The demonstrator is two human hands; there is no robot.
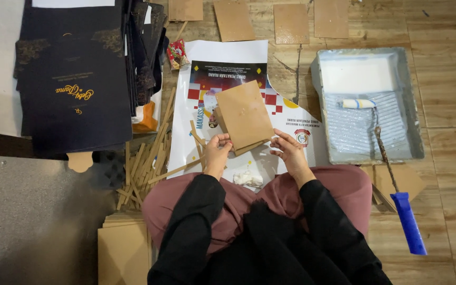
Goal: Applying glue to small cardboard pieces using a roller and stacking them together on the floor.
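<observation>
on the wooden floor (pixel 449 79), over a poster (pixel 228 58), our left hand (pixel 216 149) and right hand (pixel 290 150) pinch the brown cards (pixel 244 115), fingers closed on the lower edges; we should keep the edges flush.

A floor-level craft workshop: a wooden floor (pixel 449 79) with a glue tray (pixel 368 66) and roller (pixel 359 104) at two o'clock, dark printed covers (pixel 75 89) at ten, and cardboard strips (pixel 146 158) at nine.
</observation>
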